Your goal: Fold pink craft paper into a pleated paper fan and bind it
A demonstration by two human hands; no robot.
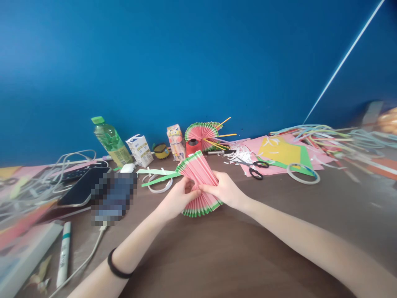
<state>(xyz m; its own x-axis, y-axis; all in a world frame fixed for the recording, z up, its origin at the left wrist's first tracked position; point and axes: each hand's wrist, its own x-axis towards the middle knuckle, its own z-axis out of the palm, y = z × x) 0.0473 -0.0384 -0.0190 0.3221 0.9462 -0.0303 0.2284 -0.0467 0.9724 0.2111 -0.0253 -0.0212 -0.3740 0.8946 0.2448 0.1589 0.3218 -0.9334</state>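
Observation:
A pleated paper fan [203, 169], pink with a green and white edge like a watermelon slice, is held above the table between both hands. My left hand [180, 196] is closed on the fan's left side, its thumb and fingers pinching near the gathered middle. From the right, my right hand [228, 190] grips the pleats, thumb toward the centre. The fan spreads above and below the pinch. Green and pale paper strips [161, 178] stick out leftward beside it. Behind stand a red thread spool [192, 145] and finished watermelon fans [201, 131] with yellow sticks.
Black scissors [257, 169] lie right, by paper scraps [242, 153] and coloured sheets [279, 153]. Tape rolls [310, 180] [159, 188] flank the hands. A green bottle [111, 140], a carton [139, 150], phones [83, 186] and a marker [64, 252] are left. A blue wall rises behind.

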